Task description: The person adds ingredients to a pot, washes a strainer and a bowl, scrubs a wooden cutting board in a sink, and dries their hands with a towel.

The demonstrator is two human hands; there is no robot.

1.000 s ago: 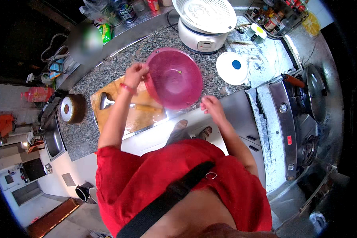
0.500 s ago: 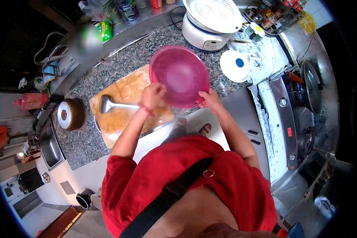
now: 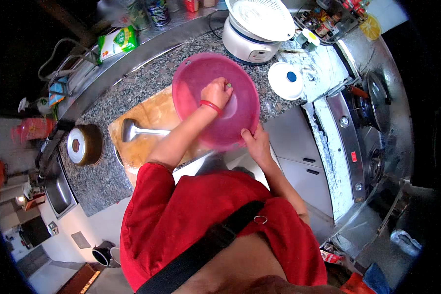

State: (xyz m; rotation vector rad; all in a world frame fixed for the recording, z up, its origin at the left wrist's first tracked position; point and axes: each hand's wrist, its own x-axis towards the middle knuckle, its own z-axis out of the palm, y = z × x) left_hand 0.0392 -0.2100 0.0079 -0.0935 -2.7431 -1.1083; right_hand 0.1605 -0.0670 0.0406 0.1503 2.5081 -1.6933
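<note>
Extending beneath the work, a desk of speckled grey stone (image 3: 103, 181) presents a hard, grainy surface. At its near edge, a wide, round, translucent pink plastic bowl (image 3: 241, 109) is tended; the step in hand appears to be picking out debris, and the next move seems to call for a secure pinch and a steady rim. The bowl is smooth and flared; whether its base is supported cannot be told. To its left lies a flat, wet-looking, tan cutting board (image 3: 149, 115), bearing a slender silver metal ladle (image 3: 143, 131). Of the hands, the right hand (image 3: 256, 142) grips the near right rim, thumb uppermost; the left hand (image 3: 215, 93), inside the bowl, has its fingers drawn together on a tiny green scrap (image 3: 229, 85).
</note>
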